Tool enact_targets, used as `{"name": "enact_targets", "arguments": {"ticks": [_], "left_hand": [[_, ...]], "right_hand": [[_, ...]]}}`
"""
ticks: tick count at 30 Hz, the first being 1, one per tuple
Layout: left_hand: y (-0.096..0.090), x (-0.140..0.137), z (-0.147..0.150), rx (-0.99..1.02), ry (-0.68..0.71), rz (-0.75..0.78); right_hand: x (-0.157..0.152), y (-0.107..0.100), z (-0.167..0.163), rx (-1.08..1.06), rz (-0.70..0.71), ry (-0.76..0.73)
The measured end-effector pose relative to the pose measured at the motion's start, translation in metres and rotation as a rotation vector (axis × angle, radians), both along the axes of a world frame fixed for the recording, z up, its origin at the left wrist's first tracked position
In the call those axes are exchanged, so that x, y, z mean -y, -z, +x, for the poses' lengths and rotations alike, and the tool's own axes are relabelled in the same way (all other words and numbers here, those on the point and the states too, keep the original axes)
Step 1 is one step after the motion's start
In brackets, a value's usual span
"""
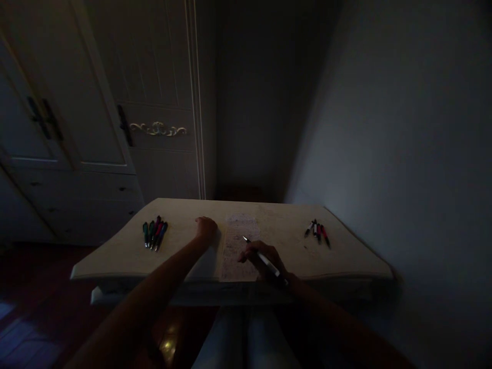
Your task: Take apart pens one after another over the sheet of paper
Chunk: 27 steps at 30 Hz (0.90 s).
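My right hand (266, 257) is closed around a white-and-black pen (269, 264), whose narrow metal tip points forward and left over a sheet of paper (235, 273). Rows of small dark handwriting cover much of the sheet, too dim to read. Whether the tip touches it, I cannot tell. On the tabletop just left of the paper rests my left hand (207, 229); its fingers are mostly hidden in the dim light, with one short part sticking out to the left. No held object shows there.
Pens with green, red and blue parts (155, 233) lie grouped on the table's left side. Several white, black and red pens (318, 230) lie at the right. The pale table (184, 210) has a curved front edge. A wardrobe (161, 169) stands behind left; a wall (407, 154) is right.
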<state>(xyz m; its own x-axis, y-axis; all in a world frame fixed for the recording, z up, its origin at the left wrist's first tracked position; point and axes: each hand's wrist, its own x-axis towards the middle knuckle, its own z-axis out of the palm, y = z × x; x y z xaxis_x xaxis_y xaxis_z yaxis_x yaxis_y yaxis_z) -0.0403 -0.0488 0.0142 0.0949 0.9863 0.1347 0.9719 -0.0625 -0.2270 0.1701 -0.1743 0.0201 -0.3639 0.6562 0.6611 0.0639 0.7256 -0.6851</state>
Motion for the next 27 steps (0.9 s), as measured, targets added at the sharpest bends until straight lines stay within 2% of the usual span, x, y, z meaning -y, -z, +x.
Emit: {"name": "enact_targets", "arguments": {"ticks": [5, 9, 13, 17, 19, 23, 27], "left_hand": [[-0.013, -0.003, -0.006, 0.026, -0.012, -0.019], [-0.016, -0.007, 0.003, 0.070, 0.061, 0.013], [-0.009, -0.018, 0.025, 0.329, 0.227, 0.064], [0.005, -0.039, 0.043, 0.643, 0.440, 0.060], [0.013, -0.050, 0.047, 0.753, 0.503, 0.073], [0.020, -0.060, 0.047, 0.879, 0.527, 0.005], [0.019, -0.060, 0.042, 0.913, 0.546, -0.079]], "right_hand": [[-0.022, -0.001, 0.025, -0.072, -0.169, 0.112], [-0.043, -0.003, 0.038, -0.116, -0.299, 0.158], [-0.068, -0.003, 0.043, -0.155, -0.379, 0.165], [-0.096, 0.000, 0.041, -0.188, -0.463, 0.182], [-0.109, 0.000, 0.038, -0.189, -0.482, 0.181], [-0.129, -0.002, 0.030, -0.195, -0.484, 0.157], [-0.145, 0.002, 0.021, -0.237, -0.495, 0.196]]}}
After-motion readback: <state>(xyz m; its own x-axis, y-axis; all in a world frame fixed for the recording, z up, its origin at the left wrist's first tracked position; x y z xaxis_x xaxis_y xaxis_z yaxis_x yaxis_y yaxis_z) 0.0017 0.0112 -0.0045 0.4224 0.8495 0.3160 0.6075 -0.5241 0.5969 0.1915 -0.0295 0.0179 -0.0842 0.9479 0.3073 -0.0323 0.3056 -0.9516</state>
